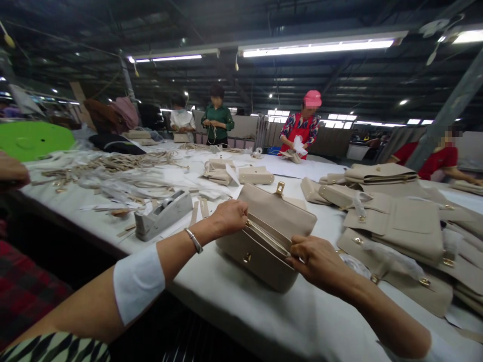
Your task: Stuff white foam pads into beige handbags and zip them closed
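Observation:
A beige handbag (260, 259) stands on the white table in front of me, its flap (277, 208) folded back and a gold clasp at the flap's edge. My left hand (231, 217) is closed on the left end of the bag's opening. At the right end, my right hand (315, 259) pinches the rim with thumb and fingers. Between them the opening shows as a narrow slit with pale edges. A gold turn-lock (247, 258) sits on the bag's front. What lies inside the bag is hidden.
More beige bags (407, 221) are piled at the right, some with plastic-wrapped hardware. A grey tape dispenser (164, 216) stands left of my bag, before a heap of straps (132, 163). Co-workers stand across the table; another person's hand (13, 171) shows at far left.

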{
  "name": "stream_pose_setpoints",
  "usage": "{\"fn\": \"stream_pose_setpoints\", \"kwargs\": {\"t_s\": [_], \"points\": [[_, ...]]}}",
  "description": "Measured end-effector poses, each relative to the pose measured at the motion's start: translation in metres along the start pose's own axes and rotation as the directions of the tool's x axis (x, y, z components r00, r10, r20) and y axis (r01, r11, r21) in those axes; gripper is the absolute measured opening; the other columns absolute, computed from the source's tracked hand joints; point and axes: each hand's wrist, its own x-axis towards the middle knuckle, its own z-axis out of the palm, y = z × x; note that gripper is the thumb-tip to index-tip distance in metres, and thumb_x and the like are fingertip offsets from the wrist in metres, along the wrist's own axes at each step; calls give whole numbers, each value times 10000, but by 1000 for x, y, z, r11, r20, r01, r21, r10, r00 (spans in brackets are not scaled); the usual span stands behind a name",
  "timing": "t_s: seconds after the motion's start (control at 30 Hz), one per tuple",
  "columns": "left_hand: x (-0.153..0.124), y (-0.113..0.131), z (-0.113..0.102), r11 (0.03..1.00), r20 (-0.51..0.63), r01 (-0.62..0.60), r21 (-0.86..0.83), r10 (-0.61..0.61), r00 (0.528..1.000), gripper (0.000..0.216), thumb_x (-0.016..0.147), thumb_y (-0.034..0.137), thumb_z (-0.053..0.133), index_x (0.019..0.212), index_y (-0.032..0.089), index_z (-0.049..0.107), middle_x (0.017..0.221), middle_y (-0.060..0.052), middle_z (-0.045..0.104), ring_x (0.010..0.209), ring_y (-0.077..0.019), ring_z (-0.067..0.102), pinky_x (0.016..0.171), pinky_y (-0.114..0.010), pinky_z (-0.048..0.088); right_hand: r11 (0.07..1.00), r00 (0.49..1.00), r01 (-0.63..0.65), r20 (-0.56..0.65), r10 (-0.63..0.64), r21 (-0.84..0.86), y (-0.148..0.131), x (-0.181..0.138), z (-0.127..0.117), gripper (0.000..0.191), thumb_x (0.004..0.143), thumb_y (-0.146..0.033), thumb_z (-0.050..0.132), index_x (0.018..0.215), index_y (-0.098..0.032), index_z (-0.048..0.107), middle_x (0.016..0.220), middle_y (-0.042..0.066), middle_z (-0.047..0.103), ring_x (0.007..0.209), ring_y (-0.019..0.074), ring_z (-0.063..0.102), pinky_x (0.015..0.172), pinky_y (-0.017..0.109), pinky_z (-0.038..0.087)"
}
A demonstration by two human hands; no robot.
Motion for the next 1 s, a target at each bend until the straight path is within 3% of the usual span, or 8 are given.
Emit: {"fn": "stream_pose_setpoints", "kwargs": {"t_s": [0.13,0.23,0.37,0.53,0.6,0.73,0.87,1.0], "points": [[-9,-4,3,999,-2,4,-44,-4,1000,155,740,190,489,753,204,642,767,-37,672,757,-196,616,648,-278,424,993,990,-47,126,60,-105,-4,7,-13,241,872,-263,510,657,-177,577,783,15,617,651,151,579,598,286,326],[-16,-4,7,997,11,-15,-72,16,1000,148,755,194,486,757,210,633,750,-16,672,733,-176,616,635,-263,416,980,991,-41,115,65,-193,-17,27,-20,165,850,-292,561,759,-169,622,829,53,642,701,208,618,631,310,369],[-23,-8,12,993,-8,1,-120,-2,1000,143,780,216,486,796,211,628,736,-14,673,746,-184,627,663,-273,425,993,995,78,76,-72,-83,-39,73,-12,247,811,-385,626,931,-169,620,893,77,661,799,252,634,619,300,396],[-26,-17,18,994,-41,19,-111,-24,999,146,820,260,486,854,212,620,823,-26,692,822,-203,641,710,-288,443,981,981,191,35,-192,32,-47,115,14,197,907,-223,452,950,-174,638,900,85,686,824,219,638,656,282,411],[-25,-18,18,996,-33,16,-85,-19,999,150,829,261,481,870,213,617,841,-30,694,843,-207,642,729,-293,448,976,975,217,37,-217,3,-46,118,21,222,923,-223,424,929,-180,642,874,80,691,811,226,643,653,290,414],[-22,-21,16,999,-13,15,-47,-15,1000,146,822,251,486,879,217,615,833,-35,693,826,-212,646,730,-305,452,984,984,172,46,-170,-51,-44,112,24,356,977,-397,337,976,-180,619,855,90,692,754,245,661,613,306,430],[-18,-25,12,993,13,109,-34,-109,994,148,793,249,498,855,216,628,810,-48,690,816,-224,641,721,-321,449,984,993,103,79,-92,-143,-45,108,25,382,965,-446,368,962,-134,588,828,124,688,740,281,672,592,320,449],[-14,-34,8,982,28,177,-72,-175,984,136,762,248,516,802,218,642,795,-36,682,802,-210,625,688,-300,439,989,991,90,113,-77,-117,-42,107,23,356,961,-448,386,963,-142,569,833,116,692,761,271,678,613,301,454]]}}
